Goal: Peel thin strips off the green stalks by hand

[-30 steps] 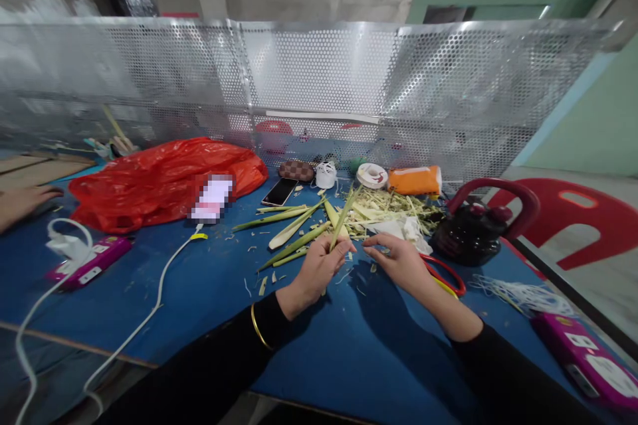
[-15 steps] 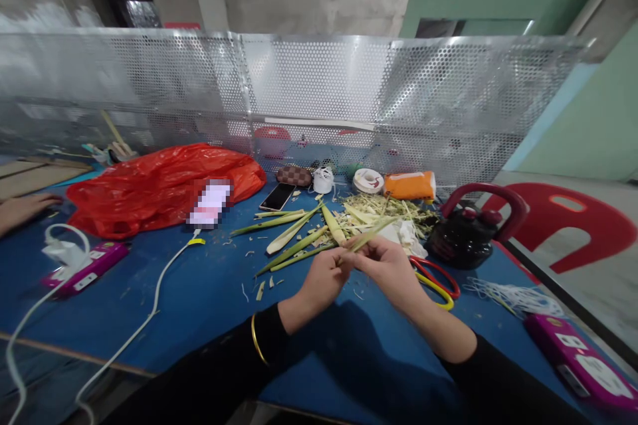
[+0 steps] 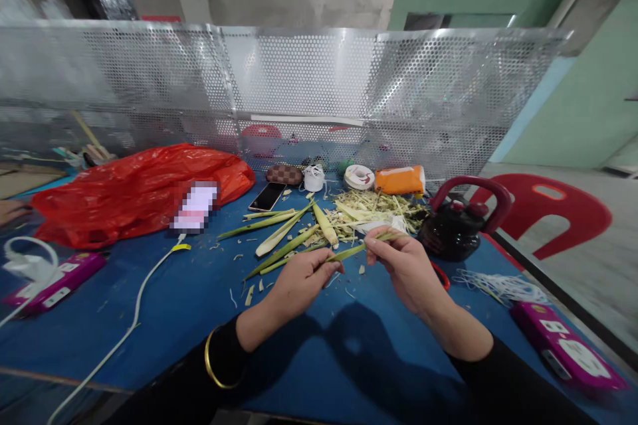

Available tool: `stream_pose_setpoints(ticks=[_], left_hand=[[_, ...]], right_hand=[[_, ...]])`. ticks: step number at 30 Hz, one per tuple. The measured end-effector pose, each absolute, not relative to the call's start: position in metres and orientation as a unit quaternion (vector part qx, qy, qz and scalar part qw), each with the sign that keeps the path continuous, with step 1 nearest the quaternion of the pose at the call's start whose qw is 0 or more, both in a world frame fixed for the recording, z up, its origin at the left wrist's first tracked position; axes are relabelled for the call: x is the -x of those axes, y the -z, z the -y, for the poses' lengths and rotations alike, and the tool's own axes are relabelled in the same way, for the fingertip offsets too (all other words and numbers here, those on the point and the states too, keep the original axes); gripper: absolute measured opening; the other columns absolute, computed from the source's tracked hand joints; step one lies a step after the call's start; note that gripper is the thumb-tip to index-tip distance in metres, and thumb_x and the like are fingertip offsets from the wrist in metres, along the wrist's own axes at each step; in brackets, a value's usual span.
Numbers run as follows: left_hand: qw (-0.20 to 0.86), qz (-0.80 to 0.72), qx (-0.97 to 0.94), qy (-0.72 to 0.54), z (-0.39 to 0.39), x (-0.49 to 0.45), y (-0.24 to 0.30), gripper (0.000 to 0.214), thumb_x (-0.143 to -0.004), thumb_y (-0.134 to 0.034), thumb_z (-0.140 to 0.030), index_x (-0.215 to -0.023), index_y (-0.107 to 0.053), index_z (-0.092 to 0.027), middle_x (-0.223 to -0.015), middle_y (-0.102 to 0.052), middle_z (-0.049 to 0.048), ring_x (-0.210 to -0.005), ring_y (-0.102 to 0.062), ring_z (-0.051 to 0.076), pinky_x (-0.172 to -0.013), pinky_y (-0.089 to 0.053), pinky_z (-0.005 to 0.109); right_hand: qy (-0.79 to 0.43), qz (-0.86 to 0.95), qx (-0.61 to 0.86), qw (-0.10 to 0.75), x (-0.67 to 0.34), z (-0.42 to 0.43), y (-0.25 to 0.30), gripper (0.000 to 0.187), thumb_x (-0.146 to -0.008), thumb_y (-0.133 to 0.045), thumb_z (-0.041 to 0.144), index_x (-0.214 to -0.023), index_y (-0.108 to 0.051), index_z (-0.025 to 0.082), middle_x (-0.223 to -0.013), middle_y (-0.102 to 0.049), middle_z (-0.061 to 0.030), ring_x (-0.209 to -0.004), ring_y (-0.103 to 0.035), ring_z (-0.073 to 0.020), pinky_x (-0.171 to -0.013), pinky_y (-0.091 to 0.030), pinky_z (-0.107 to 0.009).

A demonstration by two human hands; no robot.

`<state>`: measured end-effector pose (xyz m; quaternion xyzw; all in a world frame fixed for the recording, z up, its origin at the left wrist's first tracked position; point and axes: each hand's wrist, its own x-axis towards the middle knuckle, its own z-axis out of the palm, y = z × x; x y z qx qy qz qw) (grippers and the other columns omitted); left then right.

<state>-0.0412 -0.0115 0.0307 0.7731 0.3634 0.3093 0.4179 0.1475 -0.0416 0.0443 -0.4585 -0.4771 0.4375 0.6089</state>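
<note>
A narrow green leaf strip is stretched between my two hands, above the blue table. My left hand pinches its left end between thumb and fingers. The other end is pinched by my right hand, with part of the strip running along the fingers. Several long green leaf pieces lie just beyond my left hand. A pale, pointed husk-like piece rests beside them. Behind my right hand spreads a heap of yellow-green shreds, with crumpled white material at its near side.
A black jug with a dark red handle stands right of the heap. Red scissor-like handles show partly behind my right hand. White cord and a purple power strip lie right. A red plastic bag and cabled phone lie left.
My hands have moved apart, drawing the leaf strip out between them; they were close together before. The view has shifted slightly to the right.
</note>
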Motion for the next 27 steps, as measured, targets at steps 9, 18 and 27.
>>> stream_pose_setpoints(ticks=[9, 18, 27], left_hand=[[0.615, -0.334, -0.67, -0.247, 0.01, 0.036, -0.043, 0.028, -0.085, -0.056, -0.042, -0.088, -0.067, -0.016, -0.07, -0.065, 0.0035, -0.051, -0.055, 0.012, -0.054, -0.044, 0.023], [0.686, -0.321, -0.604, -0.247, 0.008, 0.005, -0.051, 0.016, -0.076, -0.067, -0.029, -0.072, -0.067, -0.014, -0.064, -0.067, 0.0038, -0.046, -0.057, 0.008, -0.05, -0.046, 0.02], [0.628, -0.341, -0.677, -0.174, 0.006, -0.001, -0.062, 0.015, -0.08, -0.058, -0.026, -0.077, -0.065, -0.013, -0.063, -0.063, -0.0005, -0.045, -0.054, 0.007, -0.049, -0.045, 0.02]], right_hand=[[-0.474, 0.495, 0.465, 0.56, -0.157, 0.052, -0.031, 0.015, -0.074, -0.072, 0.031, -0.074, -0.065, 0.019, -0.059, -0.061, 0.002, -0.058, -0.057, -0.013, -0.063, -0.046, -0.028], [-0.476, 0.5, 0.471, 0.548, -0.163, 0.055, -0.04, 0.015, -0.069, -0.074, 0.03, -0.073, -0.067, 0.018, -0.058, -0.059, 0.0031, -0.056, -0.053, -0.0114, -0.059, -0.044, -0.027], [-0.475, 0.506, 0.486, 0.532, -0.17, 0.059, -0.044, 0.014, -0.068, -0.076, 0.03, -0.068, -0.068, 0.018, -0.059, -0.064, 0.0005, -0.056, -0.055, -0.0121, -0.058, -0.045, -0.026]])
